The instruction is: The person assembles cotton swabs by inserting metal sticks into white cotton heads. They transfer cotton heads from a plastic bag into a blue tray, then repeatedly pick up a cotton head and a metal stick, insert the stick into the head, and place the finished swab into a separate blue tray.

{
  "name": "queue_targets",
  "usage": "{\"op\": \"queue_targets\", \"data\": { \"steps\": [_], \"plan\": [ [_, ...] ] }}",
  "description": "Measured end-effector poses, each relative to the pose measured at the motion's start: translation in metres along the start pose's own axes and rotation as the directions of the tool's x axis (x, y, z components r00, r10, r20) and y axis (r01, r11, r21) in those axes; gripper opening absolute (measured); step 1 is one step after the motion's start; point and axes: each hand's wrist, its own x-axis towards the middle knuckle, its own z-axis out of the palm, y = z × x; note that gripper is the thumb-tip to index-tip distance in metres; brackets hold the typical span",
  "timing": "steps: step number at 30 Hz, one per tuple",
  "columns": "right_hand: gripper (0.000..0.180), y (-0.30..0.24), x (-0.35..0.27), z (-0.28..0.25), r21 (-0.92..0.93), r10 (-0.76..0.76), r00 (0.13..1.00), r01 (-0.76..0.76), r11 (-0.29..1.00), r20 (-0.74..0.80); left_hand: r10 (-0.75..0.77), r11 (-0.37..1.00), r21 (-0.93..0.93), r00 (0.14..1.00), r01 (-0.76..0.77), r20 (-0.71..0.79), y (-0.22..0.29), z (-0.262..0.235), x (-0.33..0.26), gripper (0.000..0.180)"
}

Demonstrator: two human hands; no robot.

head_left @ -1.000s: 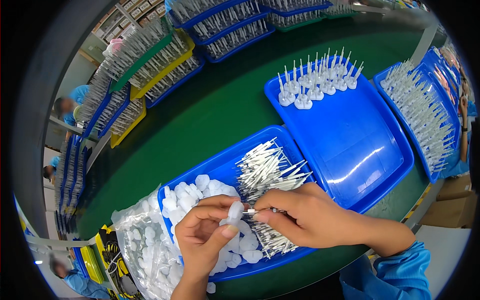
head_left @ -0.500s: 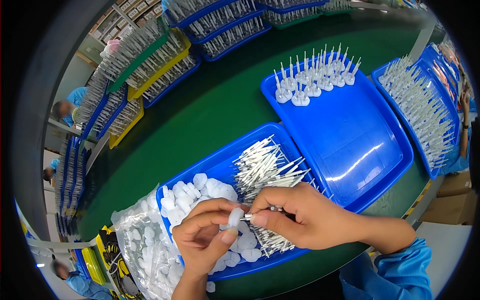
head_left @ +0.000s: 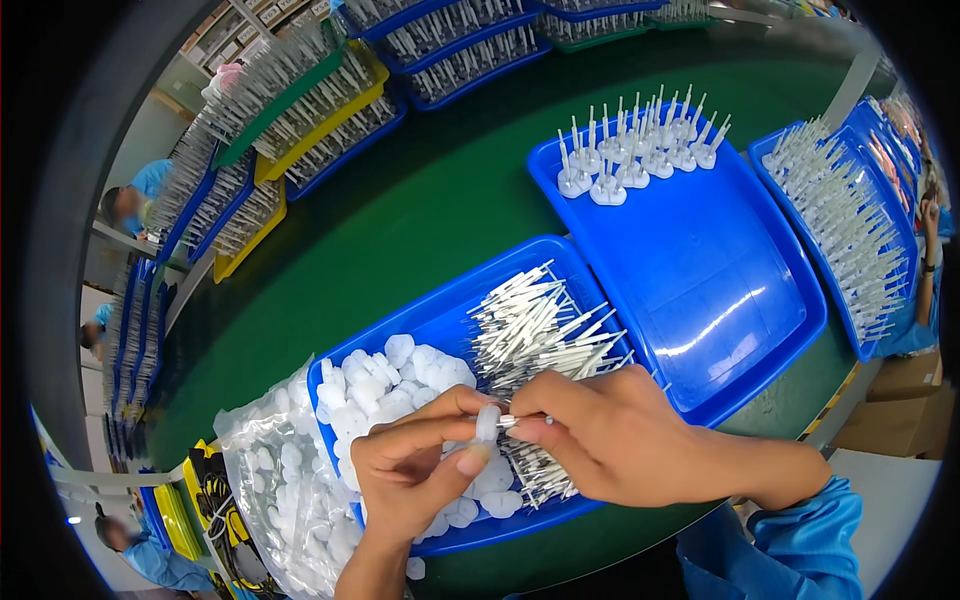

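fingers (head_left: 470, 458) of left hand (head_left: 420, 470) pinch a cap (head_left: 487, 422); right hand (head_left: 610, 440) grips a stick (head_left: 508, 421), mid-insertion; next needs straight push.

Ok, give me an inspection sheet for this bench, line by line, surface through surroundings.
Surface: green table, mostly covered by trays.
Job's things: near blue tray holds white caps and white sticks; middle blue tray holds assembled pieces standing upright at its far end.
Clutter: clear bag of caps at left; filled tray at right; stacked trays at the far edge.
Hands: left hand pinches a white cap; right hand holds a stick against it.
Cables: nothing seen.
Surroundings: other people at the left edge, blurred.
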Motion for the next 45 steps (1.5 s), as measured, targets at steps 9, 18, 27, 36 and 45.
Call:
{"op": "queue_targets", "data": {
  "steps": [9, 18, 27, 36, 45],
  "plan": [
    [0.017, 0.000, 0.001, 0.009, -0.140, -0.076, 0.995, 0.065, 0.988, -0.069, 0.040, 0.994, 0.101, 0.997, -0.033, -0.063, -0.002, 0.003, -0.001, 0.029],
    [0.015, 0.011, 0.008, 0.007, -0.005, -0.156, 0.979, 0.157, 0.988, -0.131, 0.342, 0.821, 0.486, 0.940, -0.300, 0.003, 0.007, 0.013, 0.008, 0.039],
    [0.014, 0.009, 0.003, 0.007, 0.090, -0.077, 0.993, 0.085, 0.992, -0.088, 0.463, 0.543, 0.675, 0.848, -0.500, 0.256, 0.004, 0.006, 0.005, 0.037],
    [0.013, 0.011, 0.005, 0.002, 0.157, -0.140, 0.988, 0.149, 0.976, -0.063, 0.433, 0.624, 0.634, 0.877, -0.457, 0.207, 0.007, 0.013, 0.006, 0.044],
    [0.013, 0.003, 0.011, -0.018, 0.203, 0.069, 0.998, -0.066, 0.977, -0.004, 0.270, 0.888, 0.428, 0.943, -0.166, -0.196, 0.004, 0.007, 0.000, 0.031]
  ]
}}
